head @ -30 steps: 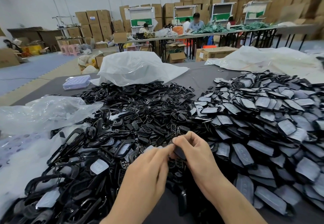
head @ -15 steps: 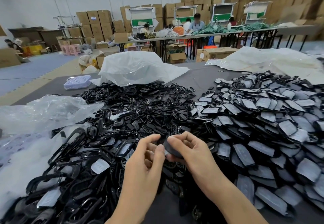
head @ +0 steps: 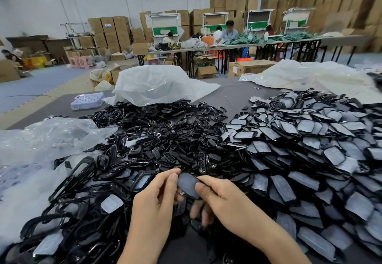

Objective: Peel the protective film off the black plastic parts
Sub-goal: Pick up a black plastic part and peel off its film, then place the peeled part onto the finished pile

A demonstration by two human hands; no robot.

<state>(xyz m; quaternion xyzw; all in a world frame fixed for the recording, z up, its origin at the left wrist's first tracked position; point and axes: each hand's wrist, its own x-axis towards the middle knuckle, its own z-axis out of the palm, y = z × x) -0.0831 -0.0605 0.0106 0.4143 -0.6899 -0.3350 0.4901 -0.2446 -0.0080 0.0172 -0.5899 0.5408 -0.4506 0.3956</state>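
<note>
One black plastic part (head: 188, 185) with greyish film on its face is held between both hands low in the middle of the view. My left hand (head: 157, 199) pinches its left edge with thumb and fingertip. My right hand (head: 219, 199) grips its right side, thumb on top and fingers curled beneath. A large heap of film-covered black parts (head: 310, 152) fills the right of the table. A heap of bare black frames and button pieces (head: 128, 160) fills the left and middle.
Clear plastic bags (head: 49, 137) lie at the left, a white bag (head: 157, 84) behind the heaps, another sheet (head: 310, 75) at the far right. A lidded clear box (head: 87, 100) sits on the grey table (head: 233, 96). People work at tables far behind.
The part has turned so its filmed face shows between my hands. My left hand's fingers have shifted to pinch its left edge, and both hands sit slightly lower.
</note>
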